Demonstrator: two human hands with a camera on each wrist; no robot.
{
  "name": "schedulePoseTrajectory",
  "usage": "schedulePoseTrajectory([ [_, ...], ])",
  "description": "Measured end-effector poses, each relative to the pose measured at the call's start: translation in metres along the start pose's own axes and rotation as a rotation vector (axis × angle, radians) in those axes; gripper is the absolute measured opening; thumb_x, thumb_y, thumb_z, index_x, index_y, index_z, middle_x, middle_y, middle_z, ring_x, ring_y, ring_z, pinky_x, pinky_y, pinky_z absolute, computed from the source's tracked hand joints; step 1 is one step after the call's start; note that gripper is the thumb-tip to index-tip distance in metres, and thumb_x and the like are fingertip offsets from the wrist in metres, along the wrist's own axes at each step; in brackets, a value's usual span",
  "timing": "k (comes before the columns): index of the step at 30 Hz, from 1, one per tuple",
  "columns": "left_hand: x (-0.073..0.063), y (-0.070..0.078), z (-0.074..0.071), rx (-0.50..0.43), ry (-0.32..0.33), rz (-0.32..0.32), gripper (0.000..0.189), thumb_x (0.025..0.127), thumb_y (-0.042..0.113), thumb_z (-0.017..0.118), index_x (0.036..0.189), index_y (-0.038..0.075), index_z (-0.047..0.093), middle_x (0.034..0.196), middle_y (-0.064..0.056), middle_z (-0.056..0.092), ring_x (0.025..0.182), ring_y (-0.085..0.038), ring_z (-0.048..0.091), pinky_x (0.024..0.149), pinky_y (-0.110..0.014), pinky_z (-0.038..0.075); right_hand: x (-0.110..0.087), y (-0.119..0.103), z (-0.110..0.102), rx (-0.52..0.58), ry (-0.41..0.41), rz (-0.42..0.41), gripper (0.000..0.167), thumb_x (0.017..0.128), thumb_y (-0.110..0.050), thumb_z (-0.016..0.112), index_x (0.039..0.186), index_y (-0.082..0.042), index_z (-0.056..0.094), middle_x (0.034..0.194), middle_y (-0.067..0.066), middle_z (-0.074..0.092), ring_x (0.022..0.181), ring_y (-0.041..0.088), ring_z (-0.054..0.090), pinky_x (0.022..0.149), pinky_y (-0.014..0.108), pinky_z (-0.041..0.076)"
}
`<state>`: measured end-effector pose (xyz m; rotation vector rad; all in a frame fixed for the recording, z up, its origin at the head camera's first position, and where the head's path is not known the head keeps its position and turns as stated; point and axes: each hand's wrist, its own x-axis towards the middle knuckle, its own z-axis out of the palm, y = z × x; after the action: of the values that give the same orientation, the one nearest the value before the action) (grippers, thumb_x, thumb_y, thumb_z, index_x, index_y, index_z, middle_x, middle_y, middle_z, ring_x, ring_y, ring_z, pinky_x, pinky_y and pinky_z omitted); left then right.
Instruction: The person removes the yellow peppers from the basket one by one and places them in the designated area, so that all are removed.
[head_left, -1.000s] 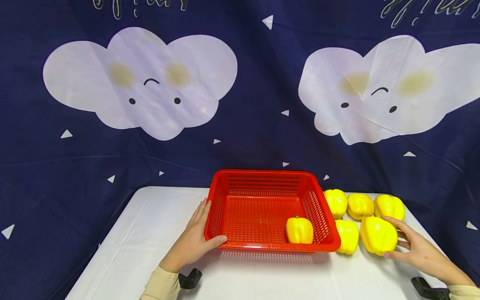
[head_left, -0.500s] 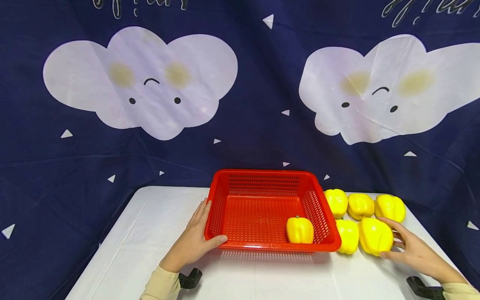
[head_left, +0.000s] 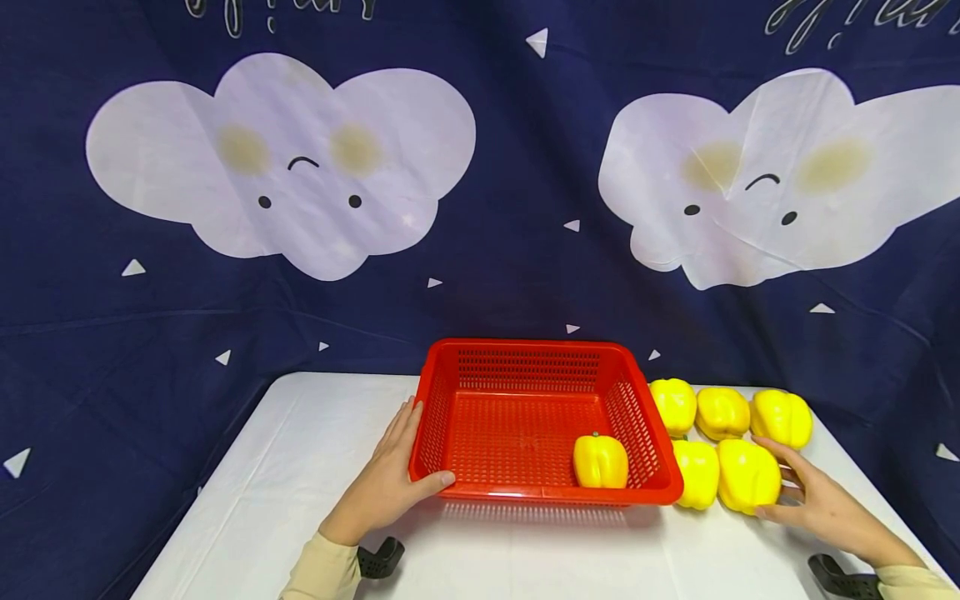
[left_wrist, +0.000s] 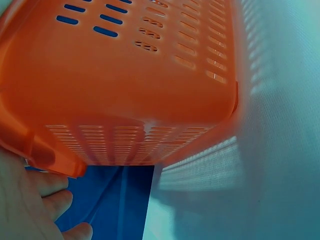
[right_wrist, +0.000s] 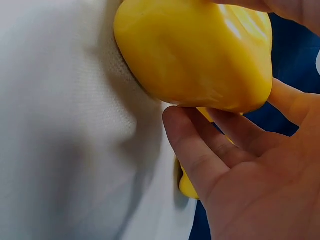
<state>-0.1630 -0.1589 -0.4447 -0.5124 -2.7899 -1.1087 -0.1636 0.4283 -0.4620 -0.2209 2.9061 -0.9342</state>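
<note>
A red plastic basket stands on the white table, with one yellow bell pepper inside at its front right. My left hand holds the basket's front left corner, thumb over the front rim and fingers along the left side. To the right of the basket, my right hand holds another yellow bell pepper between thumb and fingers. That pepper sits low at the tabletop, close beside a front-row pepper. In the right wrist view, fingertips touch the held pepper's side.
Behind the front row are three more yellow peppers: one by the basket, a middle pepper and a right-hand pepper. A dark blue curtain with clouds hangs behind the table.
My right hand has shifted left with its pepper, bringing it up beside the neighbouring front-row pepper. My left hand and the basket have stayed in place.
</note>
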Motion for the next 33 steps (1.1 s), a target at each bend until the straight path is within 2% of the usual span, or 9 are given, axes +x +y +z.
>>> schedulePoseTrajectory([
  [11, 0.000, 0.000, 0.000, 0.001, 0.003, 0.012, 0.111, 0.085, 0.066, 0.067, 0.162, 0.008, 0.012, 0.168, -0.009, 0.004, 0.154, -0.030, 0.006, 0.117, -0.063, 0.020, -0.001, 0.000, 0.002, 0.028, -0.011, 0.008, 0.106, 0.076, -0.016, 0.087, 0.152, 0.010, 0.018, 0.148, 0.037, 0.030, 0.120, 0.060, 0.045, 0.083, 0.048, 0.058],
  [16, 0.000, 0.000, 0.000, 0.002, 0.004, 0.011, 0.111, 0.085, 0.066, 0.067, 0.162, 0.008, 0.012, 0.168, -0.009, 0.004, 0.154, -0.031, 0.006, 0.116, -0.063, 0.020, -0.001, -0.001, -0.001, 0.022, 0.004, -0.008, 0.104, 0.076, -0.016, 0.088, 0.151, 0.012, 0.020, 0.147, 0.037, 0.032, 0.118, 0.059, 0.047, 0.079, 0.034, 0.059],
  [18, 0.000, -0.001, 0.000, 0.001, 0.003, 0.011, 0.112, 0.085, 0.066, 0.067, 0.162, 0.008, 0.012, 0.168, -0.009, 0.004, 0.154, -0.031, 0.006, 0.116, -0.063, 0.020, -0.002, -0.002, -0.003, 0.029, 0.023, -0.031, 0.103, 0.076, -0.014, 0.087, 0.150, 0.012, 0.022, 0.144, 0.037, 0.035, 0.120, 0.032, 0.057, 0.077, 0.028, 0.058],
  [19, 0.000, -0.001, 0.000, 0.000, 0.003, 0.010, 0.112, 0.084, 0.066, 0.067, 0.162, 0.008, 0.012, 0.168, -0.009, 0.004, 0.154, -0.030, 0.006, 0.117, -0.063, 0.020, -0.003, -0.001, -0.004, 0.037, 0.041, -0.054, 0.101, 0.076, -0.012, 0.087, 0.150, 0.011, 0.023, 0.144, 0.032, 0.039, 0.119, 0.018, 0.058, 0.077, 0.025, 0.057],
  [21, 0.000, -0.001, 0.000, 0.002, 0.006, 0.013, 0.112, 0.085, 0.066, 0.068, 0.162, 0.008, 0.012, 0.168, -0.010, 0.004, 0.154, -0.031, 0.006, 0.116, -0.063, 0.020, -0.004, -0.002, -0.006, 0.044, 0.067, -0.088, 0.099, 0.076, -0.010, 0.087, 0.151, 0.010, 0.024, 0.143, 0.031, 0.042, 0.113, -0.010, 0.049, 0.077, 0.022, 0.056],
  [23, 0.000, -0.002, 0.000, 0.004, 0.010, 0.018, 0.111, 0.085, 0.066, 0.068, 0.162, 0.007, 0.013, 0.168, -0.010, 0.004, 0.154, -0.032, 0.007, 0.116, -0.063, 0.020, -0.004, -0.003, -0.008, 0.047, 0.107, -0.124, 0.098, 0.076, -0.010, 0.087, 0.151, 0.008, 0.027, 0.142, 0.018, 0.047, 0.104, -0.027, 0.034, 0.077, 0.018, 0.054],
  [25, 0.000, -0.002, 0.000, 0.007, 0.016, 0.023, 0.111, 0.085, 0.065, 0.068, 0.162, 0.007, 0.013, 0.168, -0.011, 0.005, 0.154, -0.033, 0.008, 0.116, -0.063, 0.021, -0.004, -0.006, -0.009, 0.048, 0.142, -0.157, 0.097, 0.075, -0.011, 0.088, 0.151, 0.006, 0.029, 0.141, -0.007, 0.045, 0.107, -0.027, 0.035, 0.078, 0.016, 0.053],
  [29, 0.000, -0.002, 0.000, 0.006, 0.023, 0.030, 0.110, 0.085, 0.065, 0.068, 0.162, 0.006, 0.014, 0.168, -0.011, 0.006, 0.154, -0.034, 0.009, 0.116, -0.064, 0.021, -0.003, -0.012, -0.012, 0.058, 0.195, -0.220, 0.096, 0.074, -0.009, 0.089, 0.150, 0.005, 0.032, 0.130, -0.038, 0.033, 0.111, -0.024, 0.037, 0.081, 0.007, 0.047],
  [33, 0.000, -0.002, 0.000, 0.007, 0.023, 0.033, 0.110, 0.085, 0.065, 0.068, 0.161, 0.006, 0.015, 0.168, -0.012, 0.006, 0.153, -0.035, 0.009, 0.115, -0.064, 0.021, -0.002, -0.018, -0.015, 0.063, 0.217, -0.259, 0.097, 0.073, -0.008, 0.089, 0.150, 0.006, 0.031, 0.131, -0.040, 0.031, 0.114, -0.025, 0.036, 0.083, 0.000, 0.040],
])
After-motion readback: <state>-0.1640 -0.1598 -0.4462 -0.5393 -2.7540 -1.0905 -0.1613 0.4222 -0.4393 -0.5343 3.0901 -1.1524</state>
